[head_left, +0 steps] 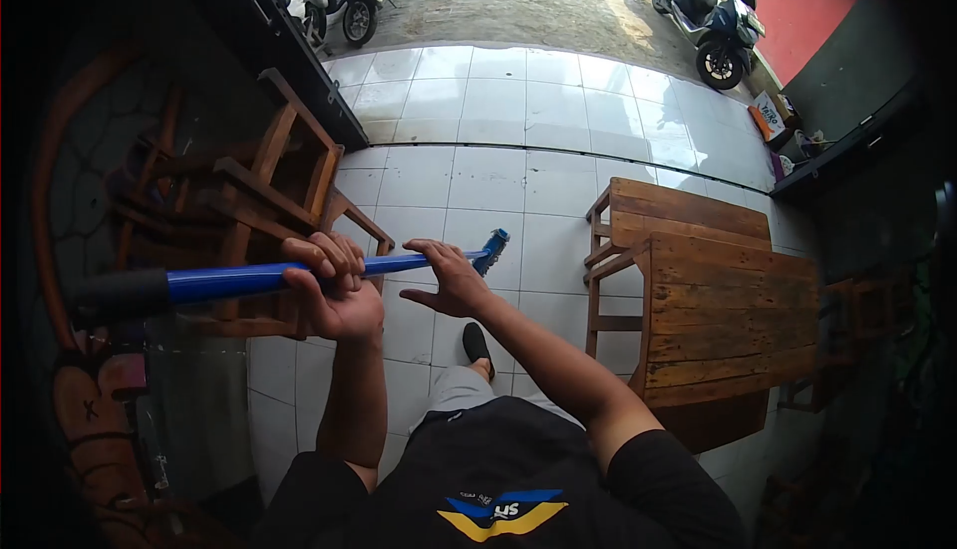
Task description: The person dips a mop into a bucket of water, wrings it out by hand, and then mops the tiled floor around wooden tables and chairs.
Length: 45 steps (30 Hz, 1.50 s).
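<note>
A long blue pole (234, 281) with a black grip end (120, 296) slants across the view, ending in a blue head (493, 249) over the floor. My left hand (342, 288) has its fingers curled round the pole's middle, palm turned up. Further along toward the head, my right hand (451, 278) loosely holds the pole, its fingers hooked over it and its thumb held apart below. Part of the blue head's underside cannot be made out.
White floor tiles (485, 172) stretch to a doorway. Wooden stools (269, 175) are stacked at left. A wooden table (733, 315) and bench (688, 212) stand at right. Outside are parked motorbikes (703, 21); a cardboard box (771, 119) sits near the right door edge.
</note>
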{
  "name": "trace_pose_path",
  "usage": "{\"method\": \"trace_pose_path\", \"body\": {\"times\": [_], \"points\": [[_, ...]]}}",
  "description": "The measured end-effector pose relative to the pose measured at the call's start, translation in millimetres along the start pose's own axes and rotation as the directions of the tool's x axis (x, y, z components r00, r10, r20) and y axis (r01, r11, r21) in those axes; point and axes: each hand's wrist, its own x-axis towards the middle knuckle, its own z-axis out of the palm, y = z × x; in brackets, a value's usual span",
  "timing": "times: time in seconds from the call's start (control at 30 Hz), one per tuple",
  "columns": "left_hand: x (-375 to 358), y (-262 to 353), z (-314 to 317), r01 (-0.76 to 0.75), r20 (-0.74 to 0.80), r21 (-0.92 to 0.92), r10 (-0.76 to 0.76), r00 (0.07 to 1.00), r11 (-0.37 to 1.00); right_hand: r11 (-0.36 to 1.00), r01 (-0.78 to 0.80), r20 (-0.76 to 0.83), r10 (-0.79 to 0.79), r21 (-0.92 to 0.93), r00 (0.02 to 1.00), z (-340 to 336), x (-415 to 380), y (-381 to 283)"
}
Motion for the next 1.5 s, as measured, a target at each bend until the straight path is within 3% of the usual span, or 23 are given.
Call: {"method": "trace_pose_path", "body": {"times": [0.07,0.17,0.2,0.27,0.3,0.43,0.5,0.6,0.77,0.93,1.0,1.07,1.17,1.27,1.37,1.47,1.5], "points": [[34.3,-51.7,8.4,0.102,0.025,0.003,-0.102,0.994,0.995,0.958,-0.246,-0.047,0.255,0.150,0.966,3.7,42.7,54.1],[90.1,-108.5,15.1,0.183,0.187,0.017,-0.183,0.965,0.983,0.973,-0.221,-0.008,0.221,-0.061,0.975,-12.6,86.0,149.1],[106.3,-131.4,14.4,0.203,0.268,0.004,-0.197,0.943,0.979,0.952,-0.305,0.016,0.305,-0.001,0.952,-16.4,98.5,180.4],[127.1,-183.8,21.8,0.328,0.418,-0.012,-0.293,0.860,0.945,0.951,-0.309,-0.042,0.309,0.020,0.950,-15.2,122.8,238.6],[125.5,-213.7,20.3,0.339,0.388,0.015,-0.318,0.865,0.941,0.932,-0.344,-0.043,0.351,0.117,0.935,-15.7,141.7,257.0],[137.4,-298.1,-7.7,0.384,0.349,0.061,-0.380,0.856,0.921,0.886,-0.421,-0.026,0.434,0.197,0.901,14.5,183.7,335.6],[154.1,-329.9,-19.4,0.418,0.380,0.041,-0.401,0.834,0.908,0.891,-0.446,0.169,0.429,0.083,0.887,18.7,208.5,364.6],[194.1,-358.8,-40.2,0.496,0.407,0.043,-0.469,0.784,0.867,0.925,-0.365,0.106,0.355,0.105,0.929,45.9,240.2,389.5],[244.7,-423.2,-105.2,0.519,0.327,-0.057,-0.475,0.817,0.853,0.954,-0.295,0.174,0.281,0.059,0.944,70.2,295.8,434.6],[266.8,-461.8,-106.6,0.588,0.368,-0.089,-0.522,0.770,0.804,0.951,-0.287,0.172,0.266,0.113,0.949,60.6,301.6,458.9],[255.9,-492.8,-94.8,0.629,0.366,-0.138,-0.551,0.750,0.765,0.937,-0.348,0.145,0.341,0.022,0.929,34.6,284.7,485.5],[233.8,-520.0,-65.4,0.692,0.351,-0.094,-0.627,0.696,0.716,0.925,-0.377,0.021,0.378,-0.041,0.925,8.5,252.6,518.9],[184.8,-568.1,8.2,0.743,0.461,-0.059,-0.642,0.613,0.667,0.855,-0.439,-0.149,0.413,-0.275,0.898,-61.0,191.4,570.6],[168.5,-600.6,68.9,0.761,0.534,-0.017,-0.638,0.555,0.648,0.770,-0.543,-0.355,0.431,-0.335,0.830,-114.5,158.5,604.9],[192.0,-587.0,110.8,0.740,0.551,0.069,-0.644,0.531,0.669,0.834,-0.497,-0.390,0.386,-0.239,0.836,-128.8,180.9,603.7],[236.7,-551.4,130.7,0.699,0.531,0.181,-0.667,0.523,0.692,0.944,-0.330,-0.360,0.311,0.010,0.880,-116.8,231.8,579.9],[251.5,-542.5,133.5,0.665,0.622,0.116,-0.576,0.530,0.737,0.960,-0.260,-0.369,0.279,0.103,0.886,-112.3,245.1,571.7]]}}
